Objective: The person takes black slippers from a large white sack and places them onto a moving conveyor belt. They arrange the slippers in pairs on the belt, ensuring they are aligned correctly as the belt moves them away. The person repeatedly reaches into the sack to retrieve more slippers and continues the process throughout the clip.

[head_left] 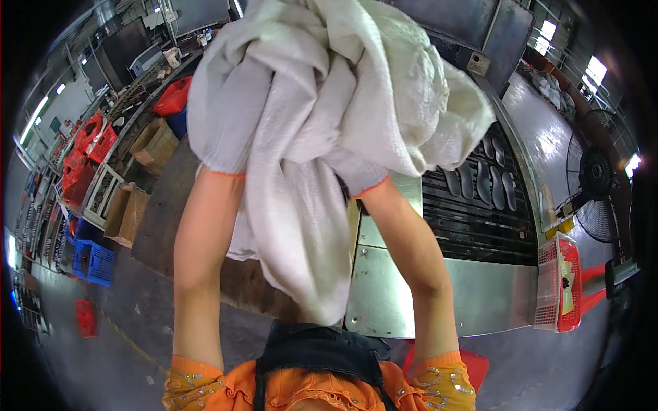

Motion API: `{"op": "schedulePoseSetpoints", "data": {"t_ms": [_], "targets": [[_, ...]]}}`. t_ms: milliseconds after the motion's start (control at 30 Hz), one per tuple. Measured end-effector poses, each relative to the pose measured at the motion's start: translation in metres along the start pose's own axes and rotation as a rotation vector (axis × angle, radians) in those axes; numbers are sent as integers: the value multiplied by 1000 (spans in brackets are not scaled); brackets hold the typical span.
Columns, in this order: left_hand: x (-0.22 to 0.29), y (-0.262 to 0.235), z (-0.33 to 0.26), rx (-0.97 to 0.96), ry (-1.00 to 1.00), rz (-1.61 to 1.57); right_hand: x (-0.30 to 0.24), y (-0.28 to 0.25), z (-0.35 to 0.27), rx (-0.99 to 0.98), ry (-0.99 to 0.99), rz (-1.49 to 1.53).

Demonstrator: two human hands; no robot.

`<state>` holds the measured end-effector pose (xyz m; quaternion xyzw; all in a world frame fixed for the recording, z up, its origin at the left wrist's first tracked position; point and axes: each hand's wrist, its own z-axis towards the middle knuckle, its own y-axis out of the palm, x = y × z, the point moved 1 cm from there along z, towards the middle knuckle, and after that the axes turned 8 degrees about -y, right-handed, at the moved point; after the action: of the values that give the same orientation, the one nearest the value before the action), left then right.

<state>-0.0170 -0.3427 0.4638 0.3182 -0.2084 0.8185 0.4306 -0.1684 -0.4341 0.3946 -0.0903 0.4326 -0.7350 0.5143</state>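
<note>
A large white woven sack [356, 96] fills the upper middle of the head view, bunched and hanging down toward my waist. My left hand [223, 120], in a grey knit glove with an orange cuff, grips the sack's left side. My right hand [360, 175], gloved the same way, grips it lower and to the right, mostly wrapped in the fabric. Both forearms reach up from the lower edge. Behind the sack runs a metal machine with a black slatted conveyor [480, 219] that carries several dark shoe soles [490, 181].
A red mesh basket [558, 284] hangs at the conveyor's right end, with a standing fan [595, 181] beyond it. Cardboard boxes [127, 212], red crates [92, 137] and a blue crate [92, 260] line the left. The grey floor [116, 322] stretches lower left.
</note>
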Motion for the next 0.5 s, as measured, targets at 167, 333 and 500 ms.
{"op": "schedulePoseSetpoints", "data": {"t_ms": [167,333,500], "targets": [[22,3,-55,-2,-188,-136,29,-22,-10,38,-29,26],[6,-6,-125,-3,-277,-114,113,-84,-10,244,95,-96],[-41,-22,-212,-199,-502,-167,120,-65,-35,272,157,-61]]}}
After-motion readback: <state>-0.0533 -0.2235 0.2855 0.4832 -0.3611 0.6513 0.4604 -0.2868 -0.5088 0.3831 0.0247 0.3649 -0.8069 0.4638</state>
